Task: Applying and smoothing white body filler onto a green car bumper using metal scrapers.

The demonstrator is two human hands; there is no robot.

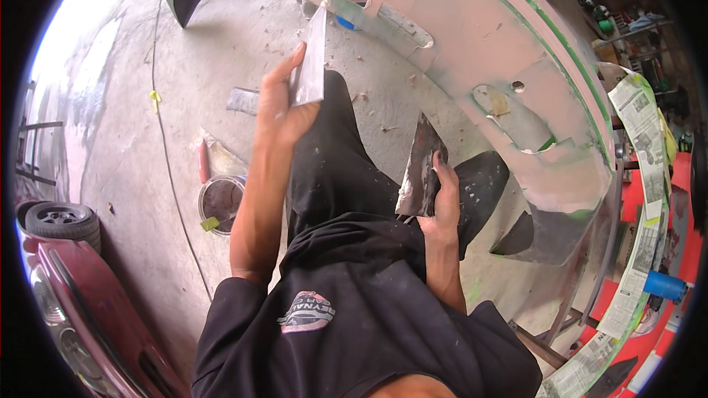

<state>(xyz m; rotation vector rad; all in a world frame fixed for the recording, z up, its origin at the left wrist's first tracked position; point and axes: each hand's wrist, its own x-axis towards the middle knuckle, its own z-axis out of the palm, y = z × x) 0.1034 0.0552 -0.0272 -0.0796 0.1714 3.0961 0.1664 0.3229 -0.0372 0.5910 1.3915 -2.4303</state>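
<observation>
My left hand point(279, 107) is raised in front of me and grips a flat grey metal spreader blade point(311, 59) that stands upright on edge. Lower and to the right, my right hand point(445, 190) holds a second, darker putty blade point(420, 169) smeared with filler, tilted against my leg. Both blades sit just short of a large pink-primed car bumper point(479, 37) with green edging that arcs across the top and right. My dark trousers and black shirt fill the middle of the view.
A round open tin point(220, 203) with a stick in it stands on the concrete floor point(125, 125) at left, beside a red tube. A tyre point(63, 222) and a dark red car body lie at lower left. Newspaper masking point(640, 177) covers red panels at right. A thin cable runs across the floor.
</observation>
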